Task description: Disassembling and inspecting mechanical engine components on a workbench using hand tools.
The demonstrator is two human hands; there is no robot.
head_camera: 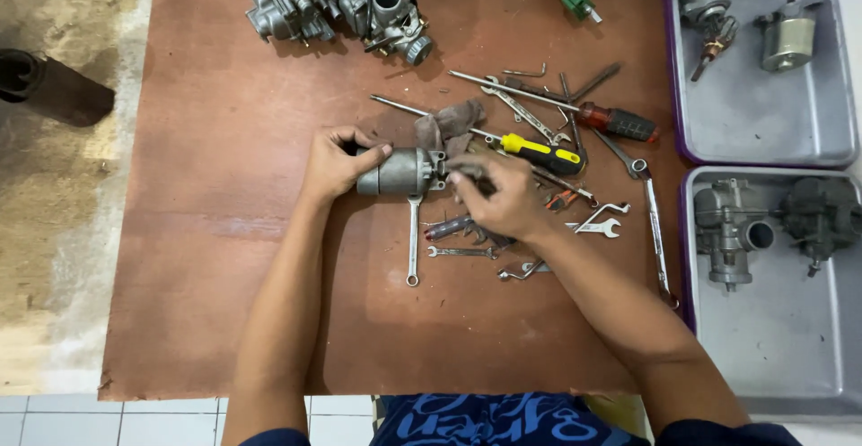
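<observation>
Head camera is looking down on a brown wooden worktop where two hands are working on a small motor.
Two grey metal trays are sitting at the right, holding engine parts. At the centre, the left hand is gripping the grey cylindrical metal motor lying on its side, while the right hand is closing its fingers on the motor's right end, beside a yellow-handled screwdriver and scattered silver spanners.
</observation>
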